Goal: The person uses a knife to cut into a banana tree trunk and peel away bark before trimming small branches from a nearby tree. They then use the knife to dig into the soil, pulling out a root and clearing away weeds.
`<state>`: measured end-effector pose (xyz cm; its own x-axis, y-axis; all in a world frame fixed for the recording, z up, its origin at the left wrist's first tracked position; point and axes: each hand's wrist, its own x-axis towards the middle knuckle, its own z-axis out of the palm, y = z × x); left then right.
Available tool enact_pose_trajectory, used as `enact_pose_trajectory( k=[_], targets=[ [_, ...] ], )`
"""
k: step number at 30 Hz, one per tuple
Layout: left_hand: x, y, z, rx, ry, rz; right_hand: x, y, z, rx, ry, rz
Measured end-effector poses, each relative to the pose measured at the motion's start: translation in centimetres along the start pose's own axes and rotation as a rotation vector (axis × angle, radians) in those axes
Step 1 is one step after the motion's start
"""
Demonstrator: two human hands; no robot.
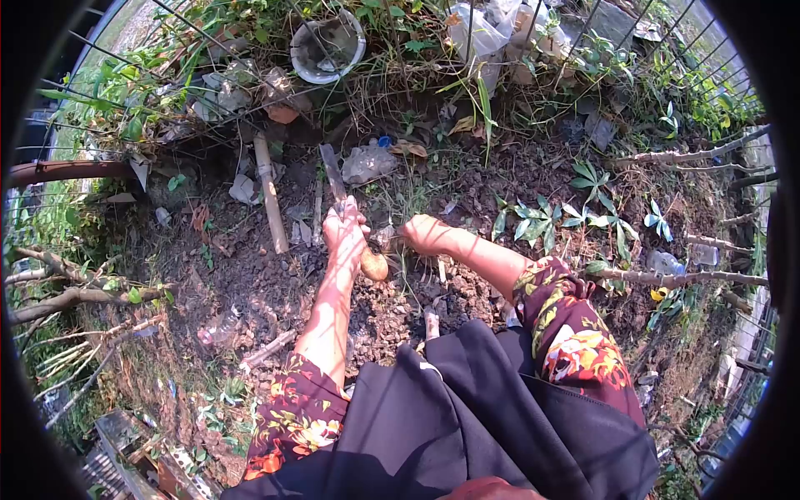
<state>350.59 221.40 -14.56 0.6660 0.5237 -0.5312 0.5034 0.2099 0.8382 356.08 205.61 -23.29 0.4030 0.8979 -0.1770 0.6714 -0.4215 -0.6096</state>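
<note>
My left hand is closed around a long-bladed tool. Its flat grey blade points up and away from me, and the rounded wooden handle end sticks out below my fingers. To the right, my right hand is closed near the soil, beside thin grass stems; what its fingers hold is too small to make out. A grey stone lies just right of the blade, with a blue cap above it.
A wire fence and weeds run along the top, with a white bucket and plastic bags. A wooden stick lies left of the blade. Leafy cuttings and a plastic bottle are at the right; branches reach in from the left.
</note>
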Motion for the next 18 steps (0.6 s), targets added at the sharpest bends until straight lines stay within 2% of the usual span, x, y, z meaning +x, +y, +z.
enact_pose_trajectory(
  k=[1, 3, 5, 6, 9, 10, 11, 13, 14, 15, 17, 18],
  targets=[
    [0.1, 0.0, 0.0, 0.001, 0.006, 0.002, -0.3, 0.4, -0.3, 0.058, 0.058, 0.057],
    [0.1, 0.0, 0.1, 0.0, 0.017, 0.014, -0.1, 3.4, -2.5, -0.037, 0.166, 0.38],
    [0.0, 0.1, 0.4, 0.007, 0.024, 0.022, -0.6, 3.4, -4.8, -0.171, 0.354, 0.353],
    [0.0, -0.2, 0.5, 0.012, 0.037, 0.054, -0.8, 2.2, -5.0, -0.207, 0.23, 0.353],
    [-0.1, -0.7, 0.4, 0.025, 0.027, 0.081, 0.4, 4.2, -0.7, -0.425, 0.156, 0.276],
    [-0.2, -0.5, 0.5, 0.022, 0.024, 0.062, 0.2, 5.5, 0.0, -0.214, 0.322, 0.182],
    [-0.3, -0.4, 0.5, 0.02, 0.021, 0.041, 0.6, 6.0, 0.0, -0.215, 0.326, 0.181],
    [-0.5, -0.4, 0.2, 0.026, 0.015, 0.008, 0.8, 7.4, -0.1, 0.071, 0.411, 0.136],
    [-0.6, -0.5, 0.2, 0.005, 0.024, -0.009, 1.7, 10.1, 3.7, 0.23, 0.48, 0.195],
    [-0.5, -0.6, 0.3, -0.02, 0.034, -0.023, 0.9, 8.8, 2.8, 0.217, 0.488, 0.199],
    [-0.6, -1.0, 0.6, -0.037, 0.05, -0.009, -1.1, 5.0, 1.4, -0.595, 0.616, 0.201],
    [-0.4, -1.3, 0.6, 0.019, 0.055, -0.015, -1.2, 4.7, -1.0, 0.064, 0.489, 0.149]
  ],
)
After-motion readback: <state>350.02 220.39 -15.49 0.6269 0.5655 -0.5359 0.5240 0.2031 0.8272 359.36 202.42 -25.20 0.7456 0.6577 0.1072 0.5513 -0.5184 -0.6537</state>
